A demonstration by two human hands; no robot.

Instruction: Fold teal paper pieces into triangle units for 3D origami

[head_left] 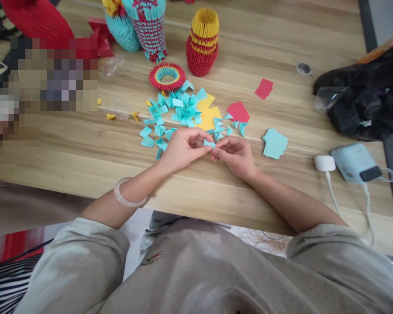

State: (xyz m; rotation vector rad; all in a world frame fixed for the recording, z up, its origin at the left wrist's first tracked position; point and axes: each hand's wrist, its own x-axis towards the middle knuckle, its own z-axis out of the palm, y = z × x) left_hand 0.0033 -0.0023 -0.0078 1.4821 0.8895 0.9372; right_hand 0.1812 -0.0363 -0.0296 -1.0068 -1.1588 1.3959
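Between the fingertips of both hands is a small folded piece of light-blue paper [208, 143]. My left hand [185, 148] pinches its left end between thumb and fingers. From the other side, my right hand [236, 155] closes thumb and forefinger on its right end. Just beyond the hands lies a loose pile of folded light-blue paper pieces [185, 109], partly on yellow paper sheets [208, 115]. A few small blue folded triangles [218, 123] lie close past my right fingertips. To the right is a stack of flat light-blue paper slips [275, 143].
A red and yellow paper vase [202, 43], a blue and red paper vase [149, 30] and a paper ring [167, 76] stand farther back. Red paper slips [238, 112], a tape roll [303, 68], a black plastic bag [363, 91] and a corded charger [355, 162] lie rightward.
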